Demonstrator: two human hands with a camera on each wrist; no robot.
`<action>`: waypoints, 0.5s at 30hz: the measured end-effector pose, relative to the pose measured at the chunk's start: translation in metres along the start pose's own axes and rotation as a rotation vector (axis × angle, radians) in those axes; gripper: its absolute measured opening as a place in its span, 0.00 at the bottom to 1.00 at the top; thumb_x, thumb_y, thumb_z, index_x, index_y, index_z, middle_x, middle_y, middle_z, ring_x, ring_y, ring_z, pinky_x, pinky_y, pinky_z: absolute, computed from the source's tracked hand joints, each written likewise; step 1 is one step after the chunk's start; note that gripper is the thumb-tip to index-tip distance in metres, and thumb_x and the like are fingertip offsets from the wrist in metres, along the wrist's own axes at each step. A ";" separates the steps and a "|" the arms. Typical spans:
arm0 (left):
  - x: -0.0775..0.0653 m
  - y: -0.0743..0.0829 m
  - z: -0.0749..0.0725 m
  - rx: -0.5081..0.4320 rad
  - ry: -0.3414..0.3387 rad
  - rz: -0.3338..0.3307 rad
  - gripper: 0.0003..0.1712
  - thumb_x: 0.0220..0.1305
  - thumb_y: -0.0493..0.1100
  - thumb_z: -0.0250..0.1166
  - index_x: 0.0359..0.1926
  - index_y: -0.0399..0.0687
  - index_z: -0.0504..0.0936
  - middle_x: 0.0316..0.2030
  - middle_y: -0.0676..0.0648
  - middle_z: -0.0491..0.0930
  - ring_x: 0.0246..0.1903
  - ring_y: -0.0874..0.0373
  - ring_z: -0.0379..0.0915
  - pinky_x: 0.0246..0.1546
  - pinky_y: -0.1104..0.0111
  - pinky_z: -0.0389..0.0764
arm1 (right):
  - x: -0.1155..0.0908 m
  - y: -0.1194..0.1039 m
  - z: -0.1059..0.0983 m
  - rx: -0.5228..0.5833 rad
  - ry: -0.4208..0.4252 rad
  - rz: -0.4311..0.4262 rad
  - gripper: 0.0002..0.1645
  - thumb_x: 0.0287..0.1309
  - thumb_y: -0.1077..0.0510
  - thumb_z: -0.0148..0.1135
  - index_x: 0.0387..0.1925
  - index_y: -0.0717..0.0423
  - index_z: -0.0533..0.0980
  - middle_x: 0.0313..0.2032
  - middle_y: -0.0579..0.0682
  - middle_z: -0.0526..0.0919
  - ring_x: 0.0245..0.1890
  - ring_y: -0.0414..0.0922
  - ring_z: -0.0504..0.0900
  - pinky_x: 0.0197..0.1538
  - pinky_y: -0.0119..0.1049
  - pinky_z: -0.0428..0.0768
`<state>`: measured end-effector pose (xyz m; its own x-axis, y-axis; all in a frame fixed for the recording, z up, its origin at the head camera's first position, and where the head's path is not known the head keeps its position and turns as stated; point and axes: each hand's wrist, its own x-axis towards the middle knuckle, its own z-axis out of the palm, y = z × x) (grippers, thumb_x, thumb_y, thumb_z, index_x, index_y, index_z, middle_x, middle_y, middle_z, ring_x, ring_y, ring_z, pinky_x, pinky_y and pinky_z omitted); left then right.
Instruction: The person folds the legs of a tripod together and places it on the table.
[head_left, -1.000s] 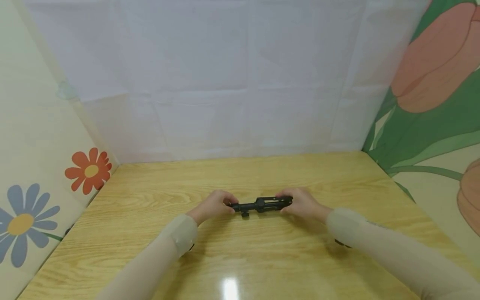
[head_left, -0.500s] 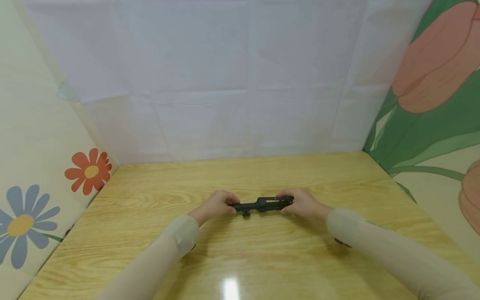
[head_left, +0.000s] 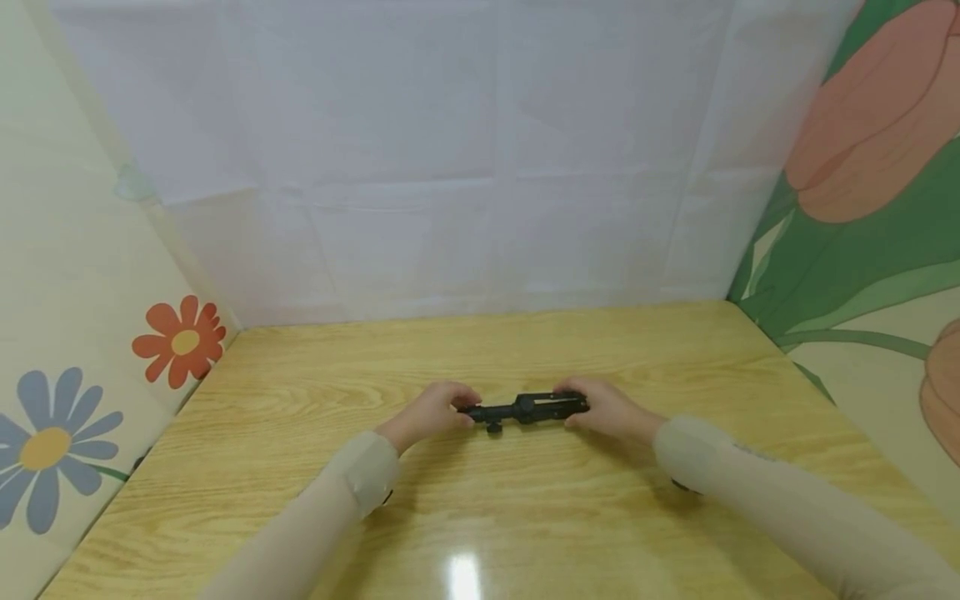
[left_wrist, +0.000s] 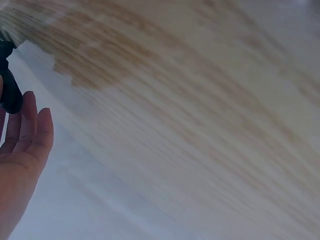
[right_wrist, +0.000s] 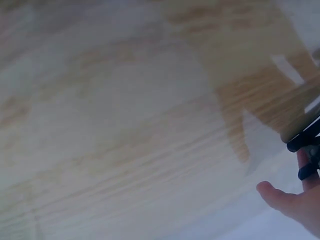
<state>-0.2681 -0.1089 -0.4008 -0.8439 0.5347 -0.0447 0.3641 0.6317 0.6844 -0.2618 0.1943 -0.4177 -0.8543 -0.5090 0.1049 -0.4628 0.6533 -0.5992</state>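
A small black folded tripod point(head_left: 504, 412) lies crosswise over the table in the head view, its side knob point(head_left: 494, 427) towards me and its folded legs point(head_left: 551, 408) to the right. At its narrow left end, my left hand point(head_left: 431, 412) holds it between thumb and fingers. My right hand point(head_left: 603, 408) grips the leg ends from the right, fingers on the far side and thumb on the near side. The left wrist view catches the dark tripod end point(left_wrist: 10, 95) by my fingertips. In the right wrist view, the leg ends point(right_wrist: 300, 142) show at the edge, above my thumb.
The glossy wood-grain table point(head_left: 480, 500) reflects a bright light near its front. Behind it hangs a white cloth point(head_left: 480, 167). Walls with painted flowers stand left point(head_left: 183, 342) and right point(head_left: 862, 133). Both forearms wear light sleeves.
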 end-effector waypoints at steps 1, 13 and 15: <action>0.000 -0.001 0.000 0.000 0.000 -0.001 0.19 0.61 0.31 0.66 0.54 0.34 0.79 0.50 0.40 0.80 0.51 0.46 0.75 0.52 0.55 0.76 | 0.000 -0.001 0.000 -0.003 -0.001 -0.007 0.29 0.52 0.65 0.71 0.56 0.65 0.74 0.55 0.62 0.77 0.58 0.61 0.73 0.62 0.56 0.69; -0.015 -0.007 -0.010 -0.100 0.088 -0.048 0.20 0.68 0.37 0.62 0.58 0.34 0.76 0.52 0.39 0.78 0.54 0.43 0.73 0.52 0.51 0.76 | -0.010 -0.001 -0.005 0.088 -0.023 0.108 0.33 0.63 0.56 0.64 0.65 0.65 0.66 0.64 0.62 0.69 0.65 0.62 0.65 0.64 0.58 0.64; -0.018 -0.009 -0.014 -0.102 0.115 -0.047 0.20 0.69 0.37 0.61 0.58 0.33 0.76 0.52 0.38 0.78 0.54 0.43 0.72 0.52 0.50 0.75 | -0.013 -0.001 -0.010 0.092 -0.034 0.155 0.34 0.66 0.53 0.62 0.67 0.63 0.64 0.66 0.61 0.67 0.66 0.62 0.63 0.64 0.59 0.63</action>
<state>-0.2615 -0.1321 -0.3964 -0.9005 0.4348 0.0013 0.2865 0.5911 0.7540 -0.2529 0.2055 -0.4106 -0.9044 -0.4263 -0.0202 -0.3016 0.6718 -0.6766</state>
